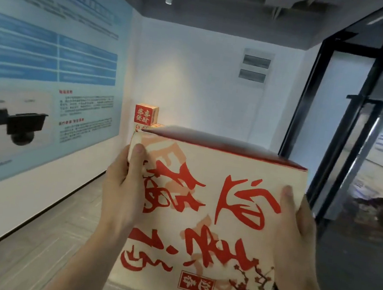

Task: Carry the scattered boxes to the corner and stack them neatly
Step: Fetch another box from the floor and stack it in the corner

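A large cream box [211, 210] with red calligraphy fills the lower middle of the view, held up in front of me. My left hand [123, 184] grips its left side with the thumb on the front face. My right hand [297, 222] grips its right side, thumb also on the front. Behind the held box, in the far corner, a small red and tan box [145, 114] sits on top of another box [156, 127] that is mostly hidden.
A blue and white poster wall [50, 65] runs along the left. A black-framed glass partition [356, 142] runs along the right. Grey plank floor [51, 236] leads between them to the white corner wall [205, 86].
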